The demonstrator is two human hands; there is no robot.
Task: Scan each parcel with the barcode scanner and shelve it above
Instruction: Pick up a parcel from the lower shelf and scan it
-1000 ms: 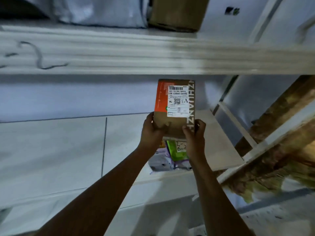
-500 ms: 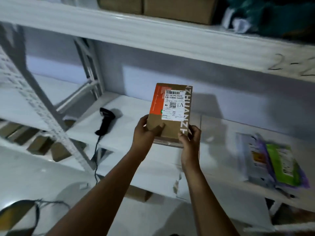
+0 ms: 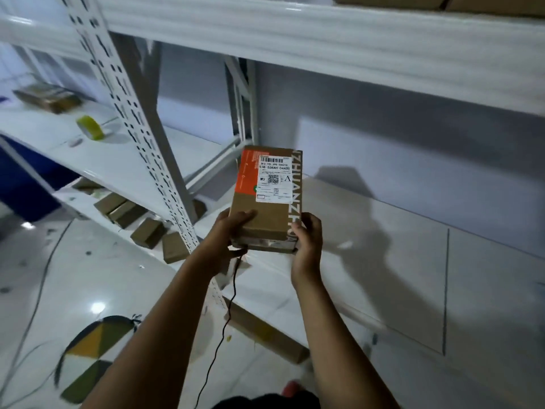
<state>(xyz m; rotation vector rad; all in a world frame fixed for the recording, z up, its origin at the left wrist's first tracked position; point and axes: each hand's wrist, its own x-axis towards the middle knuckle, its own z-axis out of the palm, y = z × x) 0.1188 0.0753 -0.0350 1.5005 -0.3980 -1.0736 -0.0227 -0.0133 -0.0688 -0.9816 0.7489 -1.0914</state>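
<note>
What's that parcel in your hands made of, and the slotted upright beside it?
Brown rectangular parcel: apparently matte cardboard, given its dull tan faces and folded edges. White slotted shelf upright: probably painted metal, given its punched slots and smooth sheen.

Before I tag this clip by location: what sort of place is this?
Probably a parcel depot or stockroom: slotted white metal shelving, a cardboard parcel with a barcoded shipping label, and more brown boxes lower down.
</note>
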